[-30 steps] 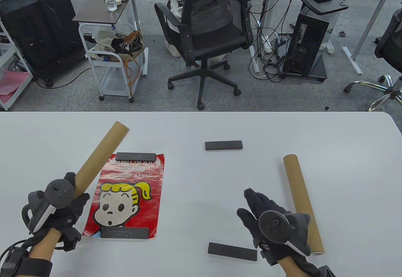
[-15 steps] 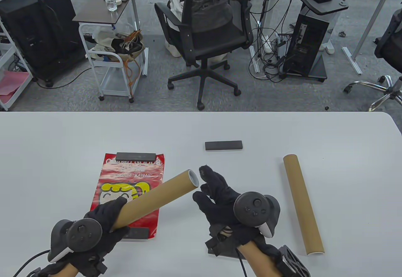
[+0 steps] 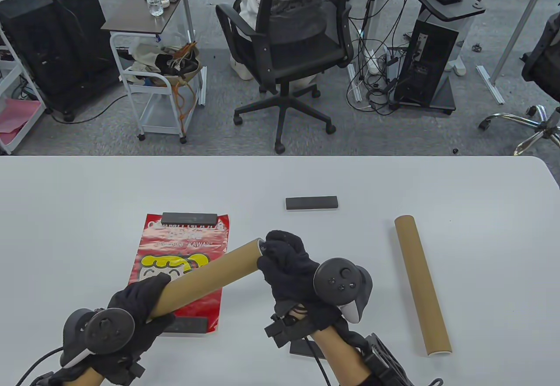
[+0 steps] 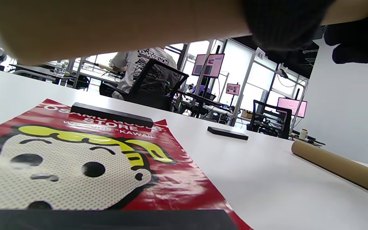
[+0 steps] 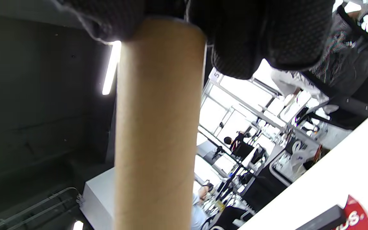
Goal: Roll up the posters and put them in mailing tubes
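I hold a brown cardboard mailing tube (image 3: pixel 205 274) above the table. My left hand (image 3: pixel 135 305) grips its near end; my right hand (image 3: pixel 284 257) closes over its far end with the white cap. The tube fills the top of the left wrist view (image 4: pixel 107 25) and runs down the right wrist view (image 5: pixel 155 127). Under it a red poster (image 3: pixel 175 250) with a yellow-haired cartoon face lies flat, also in the left wrist view (image 4: pixel 75 159), held by a dark bar (image 3: pixel 189 218) at its top and another (image 3: pixel 186 325) at its bottom. A second tube (image 3: pixel 421 283) lies at the right.
A dark bar (image 3: pixel 311 202) lies mid-table and another (image 3: pixel 304 347) sits under my right wrist. Beyond the table's far edge (image 3: pixel 280 156) stand an office chair (image 3: pixel 284 44), a cart and a computer desk.
My left hand swung the tube from pointing away at the left to lying across the poster. My right hand moved left from beside the second tube and closed over the tube's capped end.
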### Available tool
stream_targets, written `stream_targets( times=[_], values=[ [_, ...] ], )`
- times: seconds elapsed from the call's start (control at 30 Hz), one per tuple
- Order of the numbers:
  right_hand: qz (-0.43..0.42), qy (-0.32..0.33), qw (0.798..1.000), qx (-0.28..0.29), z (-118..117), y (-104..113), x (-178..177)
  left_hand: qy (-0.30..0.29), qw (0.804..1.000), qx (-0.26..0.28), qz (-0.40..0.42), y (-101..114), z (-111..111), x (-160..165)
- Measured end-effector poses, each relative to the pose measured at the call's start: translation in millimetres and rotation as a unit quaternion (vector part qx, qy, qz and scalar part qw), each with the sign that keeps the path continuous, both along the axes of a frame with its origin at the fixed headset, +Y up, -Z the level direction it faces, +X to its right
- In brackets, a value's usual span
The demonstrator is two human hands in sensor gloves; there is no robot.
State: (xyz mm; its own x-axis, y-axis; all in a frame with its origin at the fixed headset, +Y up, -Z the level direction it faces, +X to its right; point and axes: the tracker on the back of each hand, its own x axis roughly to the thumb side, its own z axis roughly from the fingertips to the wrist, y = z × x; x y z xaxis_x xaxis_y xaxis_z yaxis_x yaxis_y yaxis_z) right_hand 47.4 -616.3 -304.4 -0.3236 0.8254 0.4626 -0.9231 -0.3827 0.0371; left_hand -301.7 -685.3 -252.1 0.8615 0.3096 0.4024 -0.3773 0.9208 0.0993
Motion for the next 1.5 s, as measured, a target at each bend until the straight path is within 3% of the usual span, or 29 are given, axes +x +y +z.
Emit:
stream_targets(
  times=[0.1, 0.17, 0.33, 0.4, 0.47, 0.57, 0.7, 0.77, 0.87, 1.07, 1.27, 1.4, 1.5],
  values=[
    [-0.063, 0.054, 0.995, -0.059, -5, -4, 5, -0.006, 1.0, 0.002, -0.006, -1, 0, 3],
    [-0.061, 0.065, 0.993, -0.073, -7, -6, 9, -0.007, 1.0, -0.001, -0.008, -2, 0, 4],
    [-0.035, -0.005, 0.998, -0.056, -5, -2, 26, -0.004, 1.0, -0.002, -0.023, -4, -1, 6],
    [0.031, -0.062, 0.997, -0.037, -9, 1, 34, 0.0, 1.0, 0.005, -0.021, -2, 0, 6],
    [0.208, -0.128, 0.969, -0.043, -18, -10, 38, 0.007, 1.0, 0.006, -0.026, -1, 1, 5],
    [0.383, -0.149, 0.911, -0.044, -30, -43, 30, 0.009, 0.999, 0.006, -0.035, -1, 0, 3],
    [0.513, -0.14, 0.843, -0.085, -46, -89, 20, 0.011, 0.999, 0.0, -0.043, -3, -1, 2],
    [0.535, -0.145, 0.826, -0.1, -53, -104, 22, 0.013, 0.999, -0.001, -0.049, -3, -1, 2],
    [0.546, -0.139, 0.816, -0.132, -61, -122, 30, 0.016, 0.998, 0.001, -0.055, -2, -1, 2],
    [0.576, -0.121, 0.785, -0.195, -63, -144, 41, 0.025, 0.998, -0.001, -0.053, -1, -1, 1],
    [0.571, -0.124, 0.789, -0.189, -62, -140, 40, 0.033, 0.998, 0.0, -0.054, -1, -1, 0],
    [0.531, -0.149, 0.82, -0.152, -58, -118, 43, 0.04, 0.998, 0.002, -0.054, 0, -1, -1],
    [0.488, -0.168, 0.849, -0.114, -52, -104, 43, 0.078, 0.996, 0.002, -0.051, 3, -5, -10]
  ],
)
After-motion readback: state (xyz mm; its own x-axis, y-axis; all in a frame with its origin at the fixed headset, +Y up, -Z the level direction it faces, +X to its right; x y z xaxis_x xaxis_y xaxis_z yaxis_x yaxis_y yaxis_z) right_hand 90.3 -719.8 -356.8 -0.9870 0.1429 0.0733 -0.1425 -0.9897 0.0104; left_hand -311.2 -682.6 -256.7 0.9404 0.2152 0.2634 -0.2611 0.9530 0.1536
